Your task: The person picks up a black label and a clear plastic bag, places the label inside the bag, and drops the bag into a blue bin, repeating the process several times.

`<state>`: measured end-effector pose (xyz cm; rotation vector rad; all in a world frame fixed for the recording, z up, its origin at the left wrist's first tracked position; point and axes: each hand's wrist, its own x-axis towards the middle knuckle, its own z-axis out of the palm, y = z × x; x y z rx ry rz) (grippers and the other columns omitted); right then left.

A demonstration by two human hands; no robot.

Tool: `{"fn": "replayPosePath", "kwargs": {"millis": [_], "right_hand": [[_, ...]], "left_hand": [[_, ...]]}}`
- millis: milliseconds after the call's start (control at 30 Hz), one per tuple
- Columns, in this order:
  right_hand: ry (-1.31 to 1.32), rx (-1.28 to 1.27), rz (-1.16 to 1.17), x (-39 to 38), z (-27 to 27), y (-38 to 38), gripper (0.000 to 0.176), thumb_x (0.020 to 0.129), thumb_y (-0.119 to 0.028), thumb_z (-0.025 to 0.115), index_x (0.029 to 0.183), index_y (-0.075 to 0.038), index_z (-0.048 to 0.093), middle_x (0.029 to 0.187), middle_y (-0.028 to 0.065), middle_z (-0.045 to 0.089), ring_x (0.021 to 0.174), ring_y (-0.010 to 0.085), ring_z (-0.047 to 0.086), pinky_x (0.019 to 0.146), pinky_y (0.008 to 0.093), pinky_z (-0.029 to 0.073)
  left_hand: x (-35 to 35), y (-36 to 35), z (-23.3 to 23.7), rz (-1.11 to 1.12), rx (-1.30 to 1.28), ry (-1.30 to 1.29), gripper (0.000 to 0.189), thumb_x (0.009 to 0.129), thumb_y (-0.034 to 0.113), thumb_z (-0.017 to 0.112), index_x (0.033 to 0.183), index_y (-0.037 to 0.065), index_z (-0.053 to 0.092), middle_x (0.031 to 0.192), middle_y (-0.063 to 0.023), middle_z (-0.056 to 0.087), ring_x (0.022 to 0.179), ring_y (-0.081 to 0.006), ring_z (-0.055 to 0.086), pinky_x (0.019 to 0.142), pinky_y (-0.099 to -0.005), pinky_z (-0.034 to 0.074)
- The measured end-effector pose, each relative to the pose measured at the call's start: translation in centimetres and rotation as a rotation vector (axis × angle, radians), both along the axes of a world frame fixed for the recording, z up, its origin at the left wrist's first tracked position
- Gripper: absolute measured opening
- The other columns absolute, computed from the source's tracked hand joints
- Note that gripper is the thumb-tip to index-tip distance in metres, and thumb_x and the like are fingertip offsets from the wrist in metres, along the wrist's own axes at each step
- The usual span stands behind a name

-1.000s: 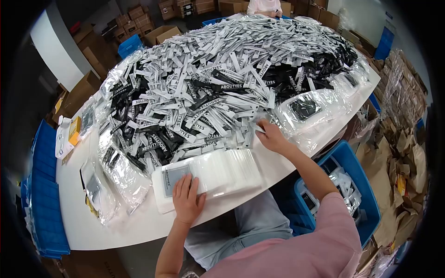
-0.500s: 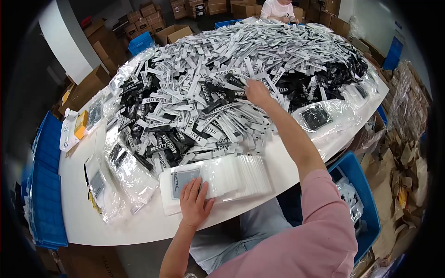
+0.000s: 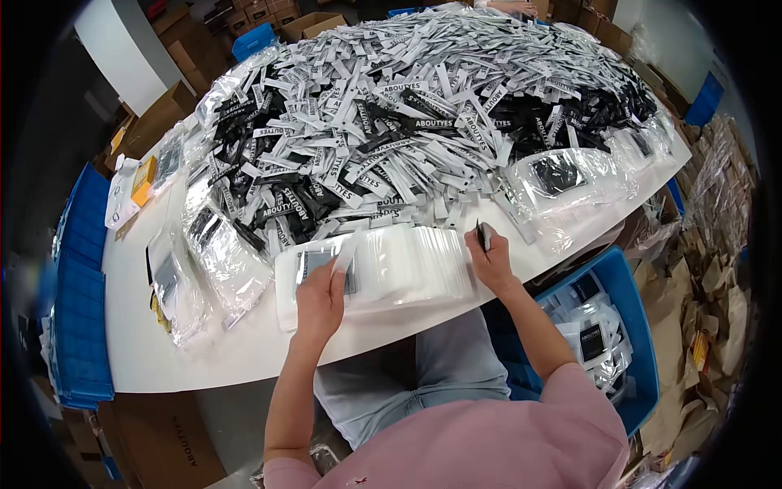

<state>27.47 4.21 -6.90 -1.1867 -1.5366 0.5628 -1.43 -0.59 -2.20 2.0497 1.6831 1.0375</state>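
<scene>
My left hand (image 3: 320, 295) is closed at the left end of a row of clear plastic bags (image 3: 399, 265), its thumb and fingers pinching a translucent bag edge over a grey printed label. At the row's right end, my right hand (image 3: 491, 259) is closed on a small black packet (image 3: 482, 236). Beyond both hands spreads a large heap of white and black stick packets (image 3: 383, 122), many printed ABOUTYES. More clear bags (image 3: 228, 273) with dark inserts lie left of the row, and another stack of bags (image 3: 562, 183) is on the right.
A blue bin (image 3: 643, 350) holding filled bags stands right of my legs. Blue bins (image 3: 80, 326) line the table's left side. A yellow box (image 3: 143, 181) lies on the white table (image 3: 163, 359). Brown paper covers the right floor. Another person's arm (image 3: 513, 6) shows beyond the heap.
My right hand has come back from the heap to the bag row with a black packet. My left hand has gone from lying flat on the label to pinching a bag edge. The view has tilted down.
</scene>
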Motion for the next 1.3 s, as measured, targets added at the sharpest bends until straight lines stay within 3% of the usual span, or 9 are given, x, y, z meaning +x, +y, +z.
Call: {"fn": "replayPosePath", "kwargs": {"millis": [300,367,533,633,700,833,933,1067,1300], "right_hand": [[0.231,-0.311,0.407,-6.3,4.9,-3.3,0.021,0.086,-0.019,0.058,0.072,-0.003,0.053,0.061,-0.0011,0.051,0.048,0.007,0.039,0.043,0.0251,0.033],[0.481,-0.679,0.58,-6.6,6.8,-3.6,0.018,0.084,-0.018,0.06,0.076,-0.003,0.055,0.061,0.0004,0.054,0.045,0.0059,0.043,0.04,0.0224,0.034],[0.388,-0.825,0.642,-6.8,6.5,-2.5,0.017,0.085,-0.02,0.061,0.078,-0.005,0.059,0.054,-0.0001,0.052,0.043,0.0047,0.045,0.039,0.0196,0.032],[0.327,-0.549,0.63,-7.5,6.7,-2.9,0.02,0.082,-0.019,0.062,0.078,-0.001,0.057,0.062,0.0051,0.056,0.048,0.0096,0.049,0.045,0.0253,0.04],[-0.109,-0.254,0.543,-7.7,7.8,-3.6,0.02,0.079,-0.018,0.065,0.08,0.001,0.058,0.063,0.0103,0.057,0.054,0.02,0.056,0.052,0.0321,0.044],[-0.295,0.089,0.565,-8.7,7.9,-4.8,0.021,0.072,-0.013,0.066,0.088,-0.002,0.06,0.069,0.0157,0.059,0.067,0.0342,0.058,0.056,0.039,0.044],[-0.156,0.004,0.597,-8.4,8.4,-4.3,0.022,0.072,-0.013,0.068,0.088,-0.002,0.059,0.069,0.0139,0.058,0.061,0.0309,0.057,0.054,0.0362,0.044],[-0.206,0.129,0.561,-9.2,7.7,-4.3,0.024,0.064,-0.008,0.069,0.082,-0.002,0.056,0.07,0.0127,0.056,0.06,0.0299,0.056,0.051,0.0352,0.044],[-0.343,0.328,0.55,-9.9,7.7,-5.0,0.023,0.064,-0.008,0.066,0.081,-0.005,0.051,0.068,0.0079,0.054,0.061,0.0274,0.057,0.051,0.0382,0.044]], "left_hand": [[4.3,-1.9,1.9,-0.299,0.77,0.311,0.04,0.056,-0.003,0.061,0.095,-0.001,0.064,0.065,-0.0047,0.042,0.061,-0.0195,0.05,0.05,-0.0288,0.043],[4.3,-2.3,2.0,-0.339,0.764,0.336,0.039,0.056,-0.002,0.062,0.095,-0.001,0.064,0.066,-0.0047,0.043,0.062,-0.0195,0.05,0.051,-0.0292,0.043],[3.7,-3.0,1.8,-0.418,0.751,0.376,0.039,0.06,0.005,0.067,0.098,-0.002,0.062,0.07,-0.0061,0.045,0.066,-0.0212,0.051,0.053,-0.0315,0.045],[4.6,-3.9,2.4,-0.335,0.457,0.174,0.039,0.067,0.007,0.07,0.103,-0.003,0.06,0.077,-0.0074,0.054,0.068,-0.0177,0.055,0.055,-0.031,0.046],[5.5,-4.7,2.3,-0.104,-0.084,-0.634,0.035,0.076,0.008,0.069,0.106,-0.004,0.057,0.086,-0.0098,0.061,0.071,-0.0138,0.059,0.06,-0.028,0.049],[4.5,-4.0,3.0,-0.055,-0.463,-1.086,0.017,0.077,-0.009,0.054,0.092,-0.005,0.061,0.084,-0.0061,0.063,0.073,-0.0107,0.06,0.07,-0.0226,0.05],[4.3,-3.9,3.0,-0.125,-0.431,-1.178,0.017,0.084,-0.001,0.052,0.099,-0.005,0.061,0.083,-0.0052,0.063,0.069,-0.0064,0.057,0.062,-0.0194,0.046],[4.1,-2.9,2.3,-0.029,-0.266,-0.508,0.022,0.075,-0.007,0.06,0.096,-0.002,0.063,0.075,-0.0035,0.063,0.065,-0.0052,0.056,0.056,-0.0207,0.046],[2.4,0.0,2.6,-0.031,-0.109,-0.441,0.026,0.064,-0.008,0.065,0.089,-0.001,0.065,0.069,-0.0054,0.063,0.061,-0.0109,0.058,0.058,-0.0231,0.048]]}}
